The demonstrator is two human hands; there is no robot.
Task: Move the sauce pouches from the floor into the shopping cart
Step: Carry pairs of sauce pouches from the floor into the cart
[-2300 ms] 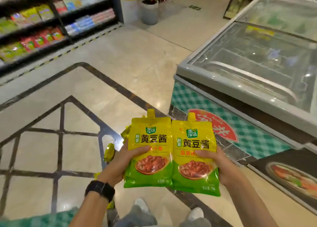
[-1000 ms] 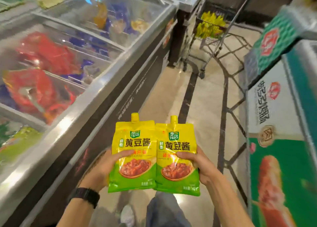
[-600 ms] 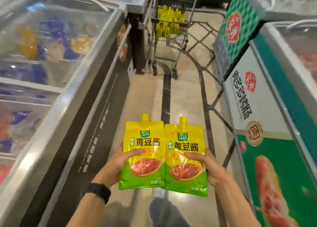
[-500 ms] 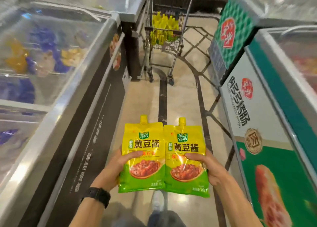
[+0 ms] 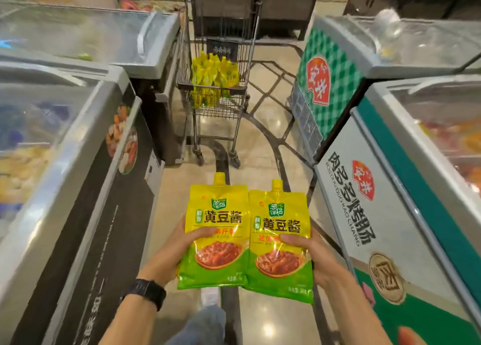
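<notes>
Upright and side by side, two sauce pouches, each clasped by one hand's fingers, shopping cart ahead.

**Bright store light, sharp centre, smeared and bent edges**

The scene is evenly and fairly brightly lit from overhead. Small white glare spots sit on the polished floor below the hands and further ahead of them. The two pouches held between the left hand and the right hand are the sharpest thing in view, their print readable, with crinkled highlights on the glossy film. Shadows are soft and weak. To the left of the hands the glass freezer lid is blurred, its contents only colour smears. Far ahead, the shopping cart is softer. Straight cabinet edges bow outward on both sides, a wide-angle distortion.
</notes>
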